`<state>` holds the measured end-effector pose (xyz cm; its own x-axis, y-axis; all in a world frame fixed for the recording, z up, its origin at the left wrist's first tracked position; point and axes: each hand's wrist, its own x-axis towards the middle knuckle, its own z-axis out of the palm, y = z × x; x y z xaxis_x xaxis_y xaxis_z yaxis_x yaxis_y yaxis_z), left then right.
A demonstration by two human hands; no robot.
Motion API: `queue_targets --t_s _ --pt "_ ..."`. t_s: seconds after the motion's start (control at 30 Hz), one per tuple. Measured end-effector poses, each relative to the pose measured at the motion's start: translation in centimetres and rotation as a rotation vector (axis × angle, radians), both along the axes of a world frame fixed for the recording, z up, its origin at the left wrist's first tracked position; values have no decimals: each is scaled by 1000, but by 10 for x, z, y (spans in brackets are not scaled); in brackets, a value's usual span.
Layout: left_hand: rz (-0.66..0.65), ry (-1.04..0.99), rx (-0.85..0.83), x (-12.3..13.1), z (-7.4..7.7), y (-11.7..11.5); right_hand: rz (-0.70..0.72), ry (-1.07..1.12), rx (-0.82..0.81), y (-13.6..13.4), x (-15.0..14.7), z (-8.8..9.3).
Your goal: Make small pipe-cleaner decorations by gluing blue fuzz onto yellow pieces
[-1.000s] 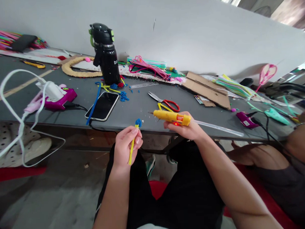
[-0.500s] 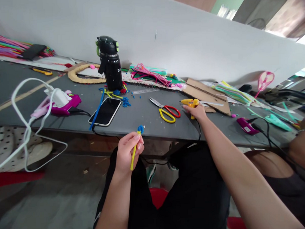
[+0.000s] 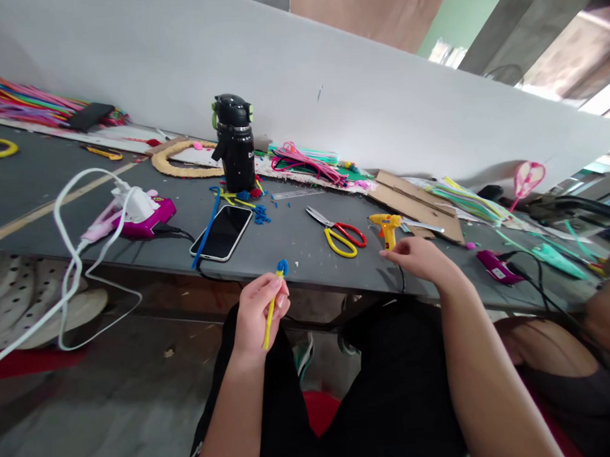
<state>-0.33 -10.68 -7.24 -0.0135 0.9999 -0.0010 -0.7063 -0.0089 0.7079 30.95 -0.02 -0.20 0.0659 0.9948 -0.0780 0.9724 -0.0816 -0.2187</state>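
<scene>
My left hand [image 3: 258, 311] is closed round a yellow pipe cleaner [image 3: 270, 312] with a small blue tuft [image 3: 282, 266] at its top, held upright just below the table's front edge. My right hand [image 3: 420, 258] hovers over the table with loosely curled fingers and nothing in it. Just beyond it the yellow glue gun [image 3: 386, 225] stands on the grey table [image 3: 295, 245], apart from the hand. Red and yellow scissors [image 3: 340, 234] lie to the left of the gun.
A phone [image 3: 223, 232] lies screen up near the front edge, with a black bottle [image 3: 237, 144] behind it. A pink device [image 3: 147, 216] with white cables sits at the left. Cardboard [image 3: 414, 198], pipe cleaners and a purple glue gun [image 3: 495, 267] lie to the right. Another person's arm [image 3: 602, 291] is at the far right.
My right hand carried the glue gun from in front of me to the table, stood it there, let go and drew back a little. The left hand kept hold of the pipe cleaner.
</scene>
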Motion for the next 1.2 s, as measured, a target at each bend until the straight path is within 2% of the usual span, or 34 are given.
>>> queue_targets --t_s 0.07,0.1,0.13,0.23,0.37,0.5,0.67,0.8,0.9,1.0,1.07,1.13,1.2 --pt "6 4 -10 0 -1 0 366 217 -31 8 -35 3" --pt "8 8 -14 -1 -2 0 481 292 -23 19 -56 2" --pt "11 13 -16 -1 -2 0 536 313 -3 33 -77 -1" --pt "18 16 -24 -4 -6 0 458 228 154 87 -137 -15" --pt "36 2 -66 -11 -9 0 317 142 199 143 -192 -37" --pt "66 -14 -93 -19 -10 1 213 48 249 166 -220 -50" --pt "88 -12 -100 -22 -10 1 273 40 218 173 -233 -53" --pt "85 -8 -100 -21 -11 -1 365 170 185 162 -229 -45" --pt "92 17 -92 -20 -10 -2 493 324 95 135 -216 -33" --pt "119 66 -84 -15 -7 -1 622 517 -9 91 -192 -21" --pt "131 105 -77 -10 -6 -1 698 897 -150 55 -174 -15" --pt "139 140 -69 -4 -4 -1 684 1089 -239 20 -158 -10" --pt "141 171 -62 2 -2 -2 632 1163 -258 -10 -147 -8"
